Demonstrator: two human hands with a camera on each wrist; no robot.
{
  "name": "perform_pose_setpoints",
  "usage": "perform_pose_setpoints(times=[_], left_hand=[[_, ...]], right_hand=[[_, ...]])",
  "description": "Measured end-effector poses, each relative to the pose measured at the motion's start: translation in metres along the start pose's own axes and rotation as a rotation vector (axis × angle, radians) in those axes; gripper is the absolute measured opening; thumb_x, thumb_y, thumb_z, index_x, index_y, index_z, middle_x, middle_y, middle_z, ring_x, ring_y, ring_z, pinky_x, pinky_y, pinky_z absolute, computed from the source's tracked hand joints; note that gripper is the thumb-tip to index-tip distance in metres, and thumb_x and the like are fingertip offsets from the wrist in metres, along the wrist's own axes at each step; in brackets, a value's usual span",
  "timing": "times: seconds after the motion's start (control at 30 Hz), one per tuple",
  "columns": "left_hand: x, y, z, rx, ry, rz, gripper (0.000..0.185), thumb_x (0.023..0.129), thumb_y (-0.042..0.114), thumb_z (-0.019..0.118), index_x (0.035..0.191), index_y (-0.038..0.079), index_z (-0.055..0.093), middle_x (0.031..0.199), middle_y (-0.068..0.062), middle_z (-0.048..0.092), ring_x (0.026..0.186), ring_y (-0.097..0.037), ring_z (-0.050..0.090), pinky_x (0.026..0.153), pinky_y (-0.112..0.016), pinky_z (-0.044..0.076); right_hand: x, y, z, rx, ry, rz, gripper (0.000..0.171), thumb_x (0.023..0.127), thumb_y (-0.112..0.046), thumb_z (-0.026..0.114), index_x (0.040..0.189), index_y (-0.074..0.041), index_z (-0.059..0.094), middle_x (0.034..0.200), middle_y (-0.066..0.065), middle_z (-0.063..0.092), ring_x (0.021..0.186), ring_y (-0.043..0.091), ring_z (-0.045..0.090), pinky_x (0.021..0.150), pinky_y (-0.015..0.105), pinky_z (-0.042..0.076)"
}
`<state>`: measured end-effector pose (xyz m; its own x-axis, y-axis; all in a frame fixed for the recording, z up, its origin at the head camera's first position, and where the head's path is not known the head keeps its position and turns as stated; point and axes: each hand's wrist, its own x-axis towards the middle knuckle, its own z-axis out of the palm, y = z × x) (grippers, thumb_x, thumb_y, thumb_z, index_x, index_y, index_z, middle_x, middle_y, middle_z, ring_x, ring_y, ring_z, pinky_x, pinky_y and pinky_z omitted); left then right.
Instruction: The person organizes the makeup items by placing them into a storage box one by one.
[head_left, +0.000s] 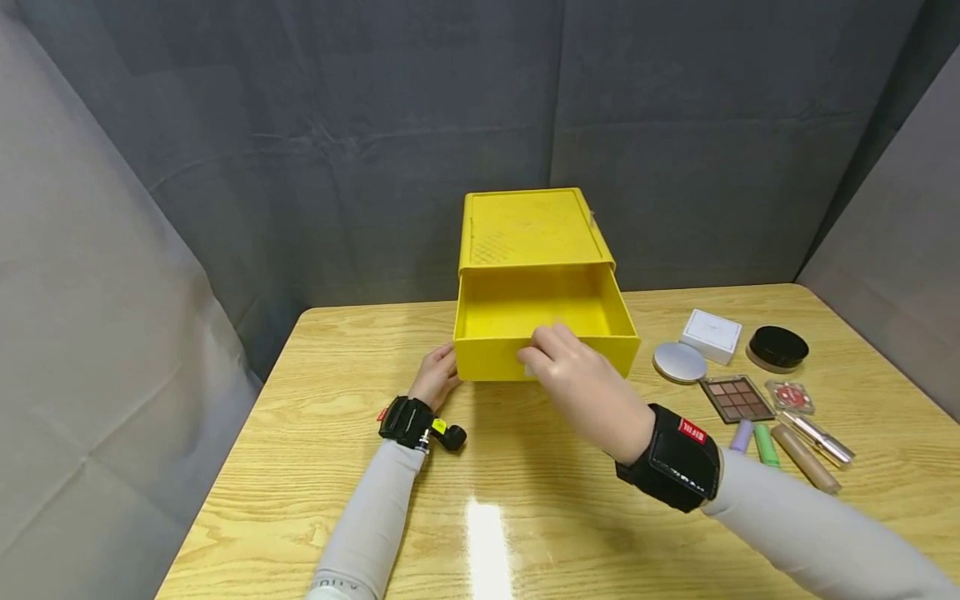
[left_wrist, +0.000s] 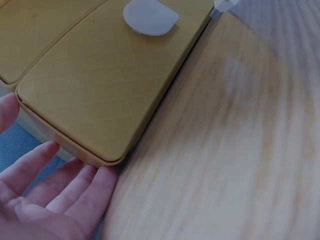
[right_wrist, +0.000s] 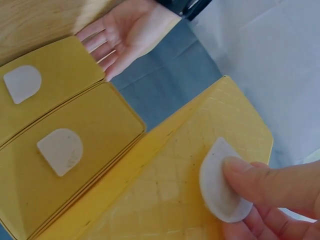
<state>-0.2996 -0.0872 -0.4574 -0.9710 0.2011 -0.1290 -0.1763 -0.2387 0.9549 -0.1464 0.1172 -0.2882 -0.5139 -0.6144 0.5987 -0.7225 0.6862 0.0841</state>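
A yellow drawer cabinet [head_left: 536, 225] stands near the back of the table. Its top drawer [head_left: 487, 358] is pulled out toward me, and no contents show in the visible part of its inside. My right hand [head_left: 588, 387] pinches the white knob [right_wrist: 212, 187] on that drawer's front, thumb on one side and fingers beneath. Low at the cabinet's left side, my left hand [head_left: 437, 375] rests its outstretched fingers [left_wrist: 70, 192] against a lower corner. Two lower drawers with white knobs [right_wrist: 61, 150] are closed in the right wrist view.
Makeup lies on the right: a white box [head_left: 712, 333], a silver round compact [head_left: 679, 362], a black round jar [head_left: 778, 347], an eyeshadow palette [head_left: 737, 398], a small red-patterned compact [head_left: 790, 396] and several tubes [head_left: 806, 458]. A grey curtain [head_left: 375, 150] hangs behind the table.
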Motion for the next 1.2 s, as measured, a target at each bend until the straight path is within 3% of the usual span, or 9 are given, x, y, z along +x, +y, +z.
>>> perform_pose_setpoints(times=[0.23,0.67,0.83,1.07,1.2], left_hand=[[0.000,-0.001,-0.002,0.056,0.019,0.012,0.045,0.096,0.018,0.048,0.136,0.001,0.041,0.134,-0.018,0.045,0.114,-0.025,0.049,0.094,-0.037,0.044],[-0.005,0.001,0.000,0.043,0.008,0.053,0.044,0.097,0.019,0.046,0.134,-0.003,0.042,0.132,-0.022,0.047,0.110,-0.024,0.053,0.091,-0.031,0.047],[-0.003,-0.001,0.000,0.051,-0.001,0.076,0.044,0.097,0.018,0.045,0.135,-0.004,0.040,0.134,-0.021,0.045,0.117,-0.026,0.048,0.094,-0.032,0.044],[-0.004,0.000,0.000,0.078,0.002,0.055,0.044,0.098,0.021,0.045,0.135,-0.001,0.041,0.133,-0.019,0.047,0.116,-0.028,0.049,0.095,-0.036,0.044],[-0.004,0.002,0.000,0.084,0.003,0.045,0.044,0.098,0.022,0.045,0.135,-0.001,0.042,0.132,-0.019,0.048,0.114,-0.026,0.051,0.095,-0.036,0.044]], right_hand=[[-0.008,-0.012,-0.005,0.008,0.000,-0.014,0.019,0.073,0.013,0.068,0.088,0.003,0.064,0.081,0.009,0.047,0.071,0.019,0.039,0.060,0.023,0.041],[-0.020,-0.025,-0.010,0.009,0.007,-0.034,0.023,0.069,0.012,0.072,0.088,0.003,0.064,0.082,0.009,0.048,0.071,0.018,0.039,0.058,0.022,0.040],[-0.023,-0.027,-0.009,0.008,0.000,-0.037,0.021,0.070,0.012,0.071,0.088,0.003,0.064,0.083,0.009,0.049,0.071,0.018,0.040,0.059,0.023,0.041],[-0.028,-0.030,-0.006,0.000,-0.015,-0.038,0.022,0.070,0.014,0.070,0.088,0.003,0.064,0.083,0.008,0.049,0.071,0.017,0.040,0.058,0.022,0.041],[-0.029,-0.030,-0.005,0.013,-0.010,-0.043,0.017,0.076,0.014,0.064,0.089,0.004,0.063,0.083,0.010,0.050,0.071,0.018,0.040,0.058,0.022,0.042]])
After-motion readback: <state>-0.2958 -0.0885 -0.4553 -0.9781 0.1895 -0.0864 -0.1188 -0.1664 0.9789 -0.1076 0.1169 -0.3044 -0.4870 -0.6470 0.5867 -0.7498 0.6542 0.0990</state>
